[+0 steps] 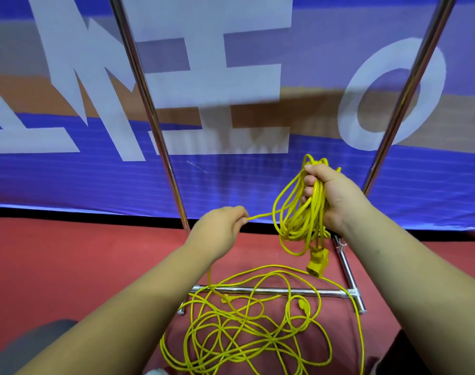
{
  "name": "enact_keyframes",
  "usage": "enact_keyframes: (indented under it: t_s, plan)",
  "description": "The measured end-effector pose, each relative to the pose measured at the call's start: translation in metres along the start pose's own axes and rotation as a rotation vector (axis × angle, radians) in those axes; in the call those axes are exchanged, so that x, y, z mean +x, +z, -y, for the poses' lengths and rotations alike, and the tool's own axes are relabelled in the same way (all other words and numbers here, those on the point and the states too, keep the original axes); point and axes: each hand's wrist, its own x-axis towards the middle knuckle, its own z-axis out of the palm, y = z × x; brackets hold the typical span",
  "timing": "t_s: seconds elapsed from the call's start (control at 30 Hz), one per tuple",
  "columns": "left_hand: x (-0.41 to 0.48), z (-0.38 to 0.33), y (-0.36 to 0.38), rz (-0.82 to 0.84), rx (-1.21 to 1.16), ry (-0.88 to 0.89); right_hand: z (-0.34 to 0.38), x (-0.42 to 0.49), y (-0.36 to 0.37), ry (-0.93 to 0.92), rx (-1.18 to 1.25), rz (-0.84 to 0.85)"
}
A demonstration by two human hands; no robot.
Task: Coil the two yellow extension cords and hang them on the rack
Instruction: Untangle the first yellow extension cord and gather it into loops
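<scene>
while the right hand [331, 196] grips a coiled yellow extension cord [298, 217], the left hand [220, 228] pinches its strand; loose yellow cord [244, 328] lies below.

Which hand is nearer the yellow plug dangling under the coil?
Right. The right hand grips the coil just above the plug; the left hand pinches a strand farther off to the left.

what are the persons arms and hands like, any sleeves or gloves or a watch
Both arms are bare as far as the picture shows them, with no sleeves in view. The left hand and the right hand have no gloves on, and no watch, bracelet or ring can be seen.
</scene>
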Motion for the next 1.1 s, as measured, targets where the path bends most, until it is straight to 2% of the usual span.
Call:
enact_keyframes:
  t_s: [0.27,0.43,0.53,0.6,0.67,0.8,0.83,0.87,0.9,0.97,1.03,1.1]
  plan:
    - [-0.005,-0.034,-0.043,0.041,-0.225,0.297,-0.023,-0.007,0.013,0.109,-0.202,0.066]
    - [0.0,-0.048,-0.051,-0.093,-0.543,0.115,-0.037,-0.016,0.021,0.187,-0.275,0.181]
    - [0.003,-0.043,-0.054,-0.16,-0.589,0.032,-0.04,-0.023,0.025,0.223,-0.304,0.264]
    - [0.005,-0.033,-0.055,-0.136,-0.55,-0.02,-0.041,-0.025,0.027,0.219,-0.316,0.291]
    - [0.009,-0.02,-0.052,0.018,-0.5,-0.051,-0.041,-0.024,0.029,0.213,-0.246,0.289]
    - [0.003,0.014,-0.042,0.681,-0.247,-0.09,-0.031,-0.018,0.027,0.188,-0.042,0.24]
    - [0.002,0.022,-0.039,0.778,-0.186,-0.115,-0.027,-0.017,0.025,0.18,-0.02,0.242]
    - [0.001,0.028,-0.037,0.801,-0.145,-0.143,-0.023,-0.016,0.023,0.172,-0.034,0.251]
    - [0.003,0.032,-0.036,0.746,-0.108,-0.161,-0.021,-0.016,0.021,0.167,-0.079,0.263]
    - [0.009,0.034,-0.043,0.53,-0.022,-0.15,-0.02,-0.018,0.021,0.181,-0.183,0.279]
    - [0.015,0.029,-0.053,0.369,0.049,-0.072,-0.021,-0.02,0.021,0.226,-0.251,0.301]
    - [0.018,0.021,-0.061,0.282,0.202,0.046,-0.023,-0.023,0.022,0.283,-0.296,0.369]
